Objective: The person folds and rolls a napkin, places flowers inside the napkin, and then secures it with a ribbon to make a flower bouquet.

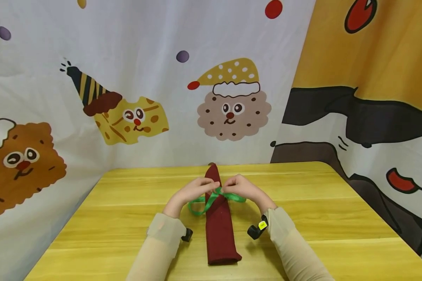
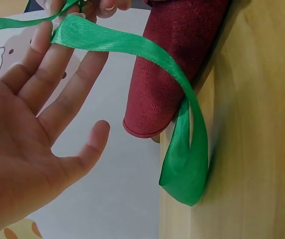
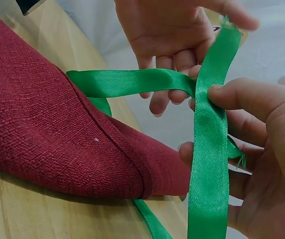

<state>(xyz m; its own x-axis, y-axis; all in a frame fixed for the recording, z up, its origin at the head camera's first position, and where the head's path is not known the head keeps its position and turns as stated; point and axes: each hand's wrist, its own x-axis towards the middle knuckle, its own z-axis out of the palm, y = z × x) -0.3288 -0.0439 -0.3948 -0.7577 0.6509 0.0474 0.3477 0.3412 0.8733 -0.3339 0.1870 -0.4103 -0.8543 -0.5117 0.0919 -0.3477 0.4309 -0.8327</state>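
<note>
A dark red cloth roll (image 1: 219,234) lies lengthwise on the table, narrower at its far end. Green satin ribbon (image 3: 210,164) crosses it near that end, with loops hanging at both sides. My right hand (image 1: 244,189) pinches the ribbon between thumb and fingers above the roll; the right wrist view shows a frayed end beside those fingers. Opposite it, my left hand (image 1: 196,188) has its fingers stretched out, and the ribbon lies across the fingertips in the left wrist view. The left thumb stands apart, close to another ribbon end.
The wood-patterned table (image 1: 126,218) meets a white curtain (image 1: 154,35) with cartoon prints at its far edge. A black wrist camera (image 1: 256,231) sits under the right cuff, another (image 1: 187,235) under the left. A small brown tip (image 1: 211,164) pokes out at the roll's far end.
</note>
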